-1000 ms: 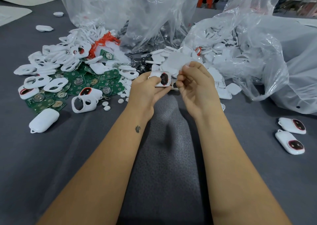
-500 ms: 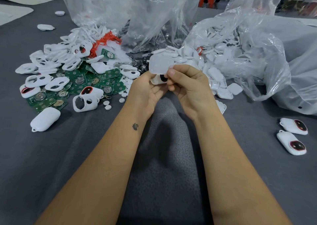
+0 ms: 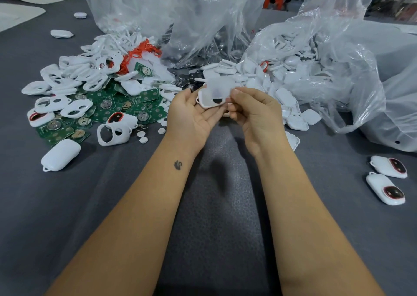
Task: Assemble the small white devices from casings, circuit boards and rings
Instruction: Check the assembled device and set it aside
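Above the grey bench (image 3: pixel 67 205), just in front of the parts heap, the left hand (image 3: pixel 189 115) cradles a white casing half (image 3: pixel 208 100), fingers curled under its edge, a dark round spot showing through near its lower rim. The right hand (image 3: pixel 252 110) pinches a thin translucent white cover (image 3: pixel 220 87) between thumb and fingertips (image 3: pixel 237 92) and holds it over the casing, overlapping its upper part; motion blur makes it hard to say whether the two already touch. Both pieces look light, stiff, thin-walled plastic, smooth enough to slip, so the sensible hold is by the rims, keeping fingers off the inner face, and pressing evenly around the edge, since a snap fit in plastic this thin could crack if forced at one corner. Two finished devices (image 3: pixel 387 180) with dark red-ringed windows lie at far right, well apart from the work. To the left sits a spread of green circuit boards (image 3: pixel 137 113), roughly a dozen visible, with coin cells on several, amid a heap of open white frames (image 3: pixel 85 74) too tangled to count. One closed white shell (image 3: pixel 61 152) lies nearest the left edge, and about five small white discs (image 3: pixel 142 136) are scattered beside the boards. Three clear plastic bags (image 3: pixel 327 54) stand behind, the right one spilling many white covers.
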Tool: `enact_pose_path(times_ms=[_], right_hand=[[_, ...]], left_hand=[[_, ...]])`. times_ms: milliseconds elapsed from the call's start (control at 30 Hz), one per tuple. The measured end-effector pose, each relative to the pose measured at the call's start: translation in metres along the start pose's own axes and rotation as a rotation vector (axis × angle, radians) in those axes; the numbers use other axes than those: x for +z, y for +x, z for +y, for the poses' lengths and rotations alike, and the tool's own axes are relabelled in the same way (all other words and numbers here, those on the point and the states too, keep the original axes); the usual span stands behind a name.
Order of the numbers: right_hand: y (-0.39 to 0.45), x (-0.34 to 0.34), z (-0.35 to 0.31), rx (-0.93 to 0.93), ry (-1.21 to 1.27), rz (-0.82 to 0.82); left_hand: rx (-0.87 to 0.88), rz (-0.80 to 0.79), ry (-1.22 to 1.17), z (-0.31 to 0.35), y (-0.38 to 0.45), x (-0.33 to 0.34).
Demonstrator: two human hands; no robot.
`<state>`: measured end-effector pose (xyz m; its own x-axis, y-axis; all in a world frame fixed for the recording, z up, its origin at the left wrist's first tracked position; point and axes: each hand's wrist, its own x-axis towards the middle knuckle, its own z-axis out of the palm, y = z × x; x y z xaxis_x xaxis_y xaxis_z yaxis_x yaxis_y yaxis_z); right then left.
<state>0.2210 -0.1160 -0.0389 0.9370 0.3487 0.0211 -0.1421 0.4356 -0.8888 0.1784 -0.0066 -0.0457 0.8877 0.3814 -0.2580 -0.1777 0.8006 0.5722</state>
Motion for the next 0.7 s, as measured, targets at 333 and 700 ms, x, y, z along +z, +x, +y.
enact_pose_path(times_ms=[333,700], right_hand=[[0.0001,0.0016,0.0041,-0.018,-0.101,0.073],[0.0001,0.0016,0.0074,-0.068,-0.392,0.174]], left_hand=[[-0.030,-0.003,-0.005,-0.0009,0.0003,-0.0007],[-0.041,-0.016,0.038,-0.0044,0.0053,-0.0031]])
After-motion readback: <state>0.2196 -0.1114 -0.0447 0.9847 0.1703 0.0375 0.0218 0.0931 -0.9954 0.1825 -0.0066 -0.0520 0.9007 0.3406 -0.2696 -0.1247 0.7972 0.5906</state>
